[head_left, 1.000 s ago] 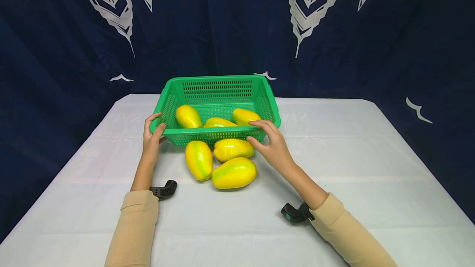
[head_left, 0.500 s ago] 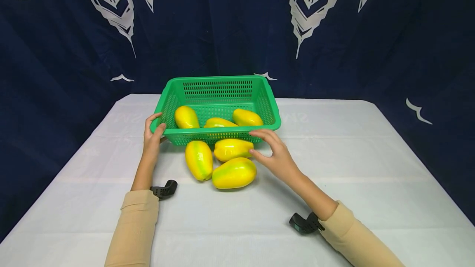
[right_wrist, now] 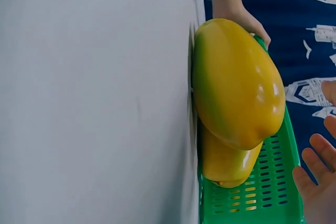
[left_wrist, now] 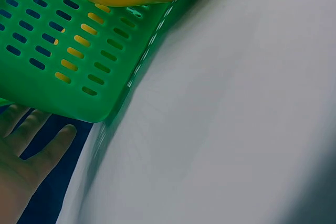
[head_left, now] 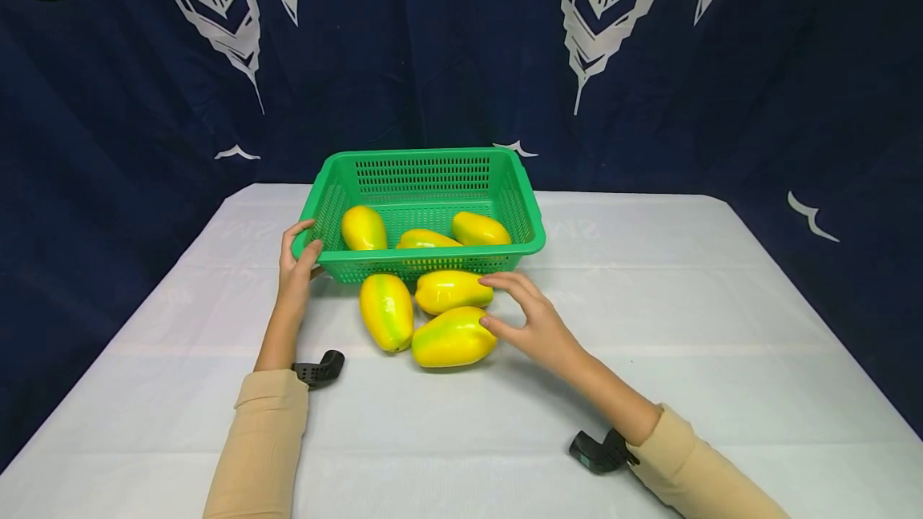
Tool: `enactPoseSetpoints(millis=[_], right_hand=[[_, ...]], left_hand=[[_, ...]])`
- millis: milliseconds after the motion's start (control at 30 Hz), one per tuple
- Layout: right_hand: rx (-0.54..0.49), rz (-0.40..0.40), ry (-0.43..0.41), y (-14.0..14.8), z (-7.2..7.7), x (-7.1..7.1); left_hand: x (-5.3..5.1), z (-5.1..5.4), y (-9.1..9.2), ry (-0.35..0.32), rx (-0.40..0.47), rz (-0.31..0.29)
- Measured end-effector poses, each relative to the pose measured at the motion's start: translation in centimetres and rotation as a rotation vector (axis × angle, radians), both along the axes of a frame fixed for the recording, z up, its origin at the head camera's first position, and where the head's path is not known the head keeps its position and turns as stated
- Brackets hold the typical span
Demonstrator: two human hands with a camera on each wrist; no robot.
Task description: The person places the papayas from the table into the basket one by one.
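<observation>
A green basket (head_left: 425, 255) holds three yellow fruits, one at its left (head_left: 364, 228), one in the middle (head_left: 427, 239) and one at the right (head_left: 481, 229). My left hand (head_left: 294, 275) grips the basket's left front corner, thumb at the rim. Three more fruits lie before the basket: an upright-lying one (head_left: 386, 312), a rear one (head_left: 449, 291) and a front one (head_left: 453, 338). My right hand (head_left: 537, 327), fingers parted from thumb, is at the right ends of the rear and front fruits; contact is unclear. The right wrist view shows the hand (right_wrist: 320, 177) beside the basket.
A white cloth (head_left: 692, 327) covers the table. Behind it hangs a dark blue curtain (head_left: 433, 62) with white prints. Black wrist devices sit at the left (head_left: 320, 369) and right (head_left: 602, 452) sleeves.
My right hand has moved from the basket's front right rim down toward me, to the right of the loose fruits. The left hand stays on the basket. The fruit at the basket's left shifted slightly.
</observation>
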State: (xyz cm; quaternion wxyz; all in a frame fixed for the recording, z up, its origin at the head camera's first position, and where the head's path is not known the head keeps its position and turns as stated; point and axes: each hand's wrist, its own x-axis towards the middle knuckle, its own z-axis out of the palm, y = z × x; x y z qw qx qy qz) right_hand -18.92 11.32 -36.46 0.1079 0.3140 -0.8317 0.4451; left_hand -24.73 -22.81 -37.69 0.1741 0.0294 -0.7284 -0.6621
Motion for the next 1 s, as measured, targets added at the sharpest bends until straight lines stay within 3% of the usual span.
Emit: enactPoseSetpoints(millis=[1000], right_hand=[[-0.038, 0.138, -0.081, -0.5, -3.4, 0.1]], left_hand=[[0.0, -0.2, 0.0, -0.003, 0.018, 0.001]])
